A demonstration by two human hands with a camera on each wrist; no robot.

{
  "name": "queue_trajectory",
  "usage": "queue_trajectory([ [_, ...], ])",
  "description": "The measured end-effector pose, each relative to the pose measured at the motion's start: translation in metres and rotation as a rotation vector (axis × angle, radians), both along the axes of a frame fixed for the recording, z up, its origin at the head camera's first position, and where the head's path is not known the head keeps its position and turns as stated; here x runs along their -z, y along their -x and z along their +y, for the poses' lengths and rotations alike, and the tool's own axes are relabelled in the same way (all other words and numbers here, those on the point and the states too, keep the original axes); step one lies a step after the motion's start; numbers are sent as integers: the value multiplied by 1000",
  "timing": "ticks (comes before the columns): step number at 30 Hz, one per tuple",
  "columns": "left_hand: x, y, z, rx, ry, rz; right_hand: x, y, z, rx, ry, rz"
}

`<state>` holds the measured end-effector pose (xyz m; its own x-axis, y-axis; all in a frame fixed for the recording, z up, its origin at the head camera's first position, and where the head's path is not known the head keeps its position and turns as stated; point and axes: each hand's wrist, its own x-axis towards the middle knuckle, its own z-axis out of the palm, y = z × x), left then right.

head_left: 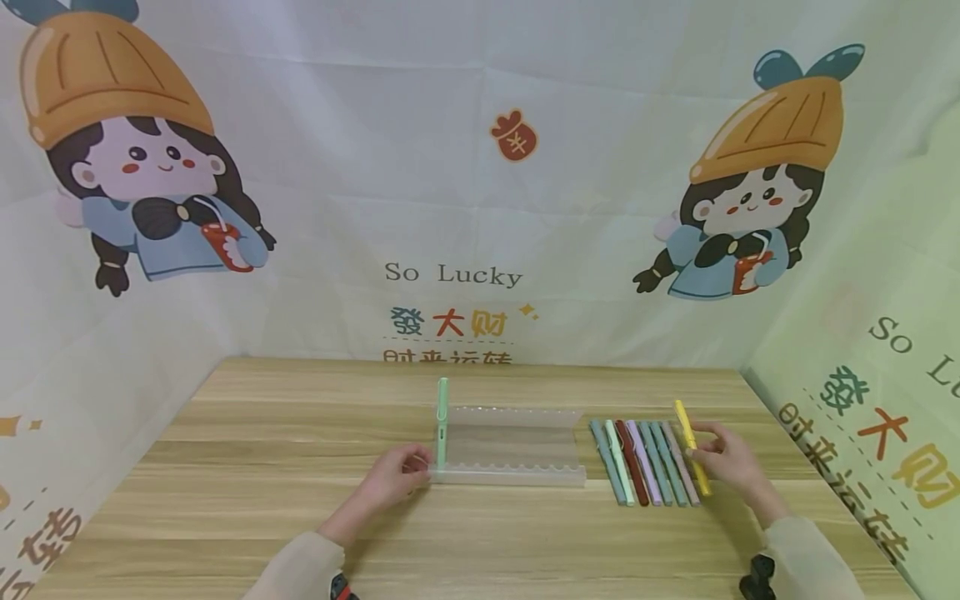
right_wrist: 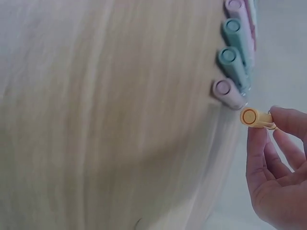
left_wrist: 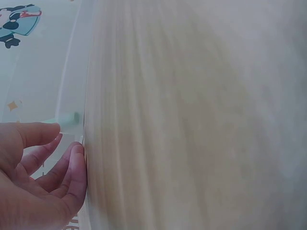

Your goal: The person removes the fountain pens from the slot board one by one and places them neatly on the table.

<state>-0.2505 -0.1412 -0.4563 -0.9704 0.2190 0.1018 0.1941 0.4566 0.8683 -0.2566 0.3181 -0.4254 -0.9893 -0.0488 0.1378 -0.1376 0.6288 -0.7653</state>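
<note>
My left hand (head_left: 403,477) holds the front left corner of a clear plastic pen rack (head_left: 510,477), thumb above and curled fingers below in the left wrist view. One light green pen (head_left: 442,425) stands in the rack's leftmost notch, its clip at the far end. On the right, my right hand (head_left: 723,457) pinches a yellow pen (head_left: 699,471) between thumb and fingers, and the right wrist view shows the pen's round end (right_wrist: 249,116). Beside it a mauve pen (head_left: 681,467) closes off a row of capped pens lying side by side.
Left of the mauve pen lie several blue-grey pens (head_left: 660,467), a lilac pen (head_left: 646,467), a dark red pen (head_left: 632,467) and a pale mint pen (head_left: 621,467). A printed cloth (head_left: 600,208) hangs behind and beside the wooden table (head_left: 525,542).
</note>
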Motion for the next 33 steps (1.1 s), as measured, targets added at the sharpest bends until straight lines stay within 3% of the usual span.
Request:
queue_trajectory([
  [9, 0, 1, -1, 17, 16, 0, 10, -1, 10, 29, -112, -47],
  [13, 1, 2, -1, 8, 20, -1, 12, 0, 10, 24, -88, -63],
  [19, 2, 2, -1, 4, 11, -12, 11, 1, 8, 17, -79, -87],
  [26, 0, 1, -1, 8, 11, -12, 8, 6, 8, 45, -132, -153],
  [33, 1, 1, 1, -13, 17, -19, 7, 9, 7, 48, -203, -154],
])
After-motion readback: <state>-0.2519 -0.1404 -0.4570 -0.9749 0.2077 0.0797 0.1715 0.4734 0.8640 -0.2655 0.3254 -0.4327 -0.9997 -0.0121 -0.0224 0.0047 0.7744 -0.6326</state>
